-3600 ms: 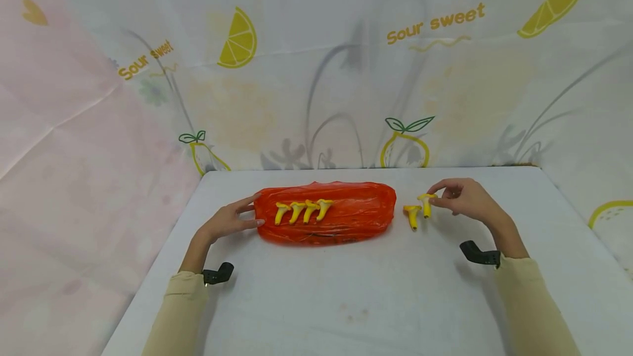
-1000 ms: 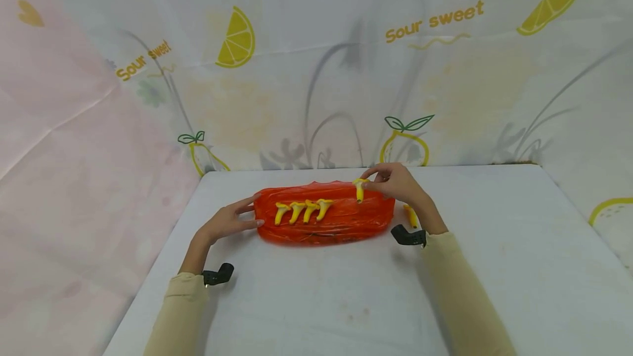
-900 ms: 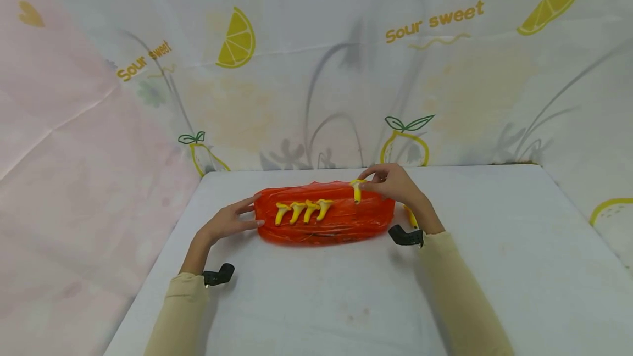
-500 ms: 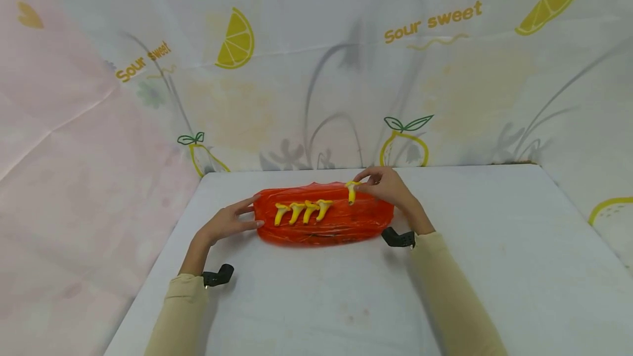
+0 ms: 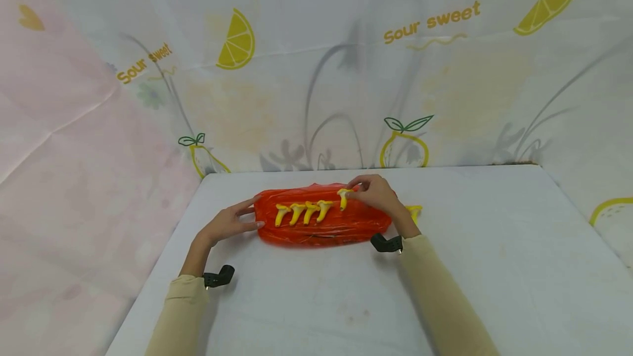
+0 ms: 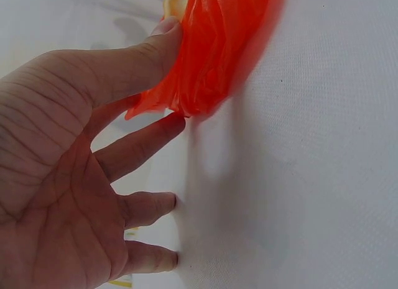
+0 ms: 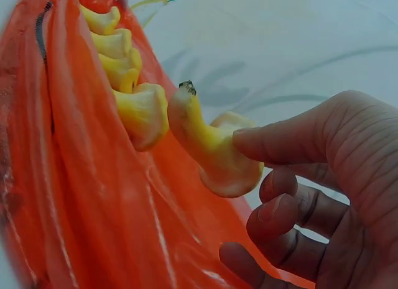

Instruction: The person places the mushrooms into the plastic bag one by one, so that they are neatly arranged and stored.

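Note:
A long, low bundle in red plastic (image 5: 296,238) lies on the white table. Across its top left part stands a row of several yellow chanterelle mushrooms (image 5: 310,212), caps toward the far side. Between thumb and fingertips, my right hand (image 5: 376,194) pinches another chanterelle (image 7: 214,140) by its cap, over the plastic just right of the row. Its dark-tipped stem points toward the row in the right wrist view. My left hand (image 5: 229,223) rests at the bundle's left end, thumb and forefinger spread on the plastic, the other fingers extended.
One more yellow chanterelle (image 5: 415,211) lies on the table right of the bundle, partly hidden behind my right wrist. A fabric backdrop (image 5: 316,70) printed with lemons rises behind the table (image 5: 316,301).
My right hand picked up a chanterelle from the table on the right, carried it left over the red bundle and lowered it beside the row. The left hand has stayed put.

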Demonstrator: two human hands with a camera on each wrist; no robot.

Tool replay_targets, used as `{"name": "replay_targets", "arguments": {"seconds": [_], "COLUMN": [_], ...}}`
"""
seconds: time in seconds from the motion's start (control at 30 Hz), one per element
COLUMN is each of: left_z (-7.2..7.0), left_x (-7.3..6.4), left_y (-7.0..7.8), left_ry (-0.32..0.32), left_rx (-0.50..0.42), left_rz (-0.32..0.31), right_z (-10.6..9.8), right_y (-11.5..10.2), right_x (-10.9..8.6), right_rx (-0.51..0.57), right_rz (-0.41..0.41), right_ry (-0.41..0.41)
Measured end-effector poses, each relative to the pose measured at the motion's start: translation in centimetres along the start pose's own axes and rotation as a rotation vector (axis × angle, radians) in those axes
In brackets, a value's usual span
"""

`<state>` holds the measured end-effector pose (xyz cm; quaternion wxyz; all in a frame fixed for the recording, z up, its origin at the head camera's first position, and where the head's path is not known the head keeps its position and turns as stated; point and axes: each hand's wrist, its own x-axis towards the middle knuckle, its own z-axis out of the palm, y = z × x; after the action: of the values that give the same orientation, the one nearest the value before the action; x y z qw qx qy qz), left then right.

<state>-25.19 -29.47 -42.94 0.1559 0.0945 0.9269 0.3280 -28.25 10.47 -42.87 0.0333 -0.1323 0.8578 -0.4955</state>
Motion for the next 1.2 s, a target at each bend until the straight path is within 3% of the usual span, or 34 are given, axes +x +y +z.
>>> {"name": "replay_targets", "arguments": {"seconds": [0.47, 0.93, 1.2], "left_z": [0.2, 0.1, 0.1], "left_x": [0.0, 0.1, 0.2], "left_y": [0.0, -0.2, -0.2], "left_ry": [0.001, 0.001, 0.000], "left_rx": [-0.004, 0.002, 0.008], "left_rz": [-0.017, -0.004, -0.001], "right_z": [2.1, 2.7, 2.4], "right_y": [0.2, -0.1, -0.5], "right_x": [0.0, 0.0, -0.1], "right_rx": [-0.039, -0.098, -0.160], "right_rz": [0.128, 0.130, 0.075], "right_ry": [0.002, 0.005, -0.041]}}
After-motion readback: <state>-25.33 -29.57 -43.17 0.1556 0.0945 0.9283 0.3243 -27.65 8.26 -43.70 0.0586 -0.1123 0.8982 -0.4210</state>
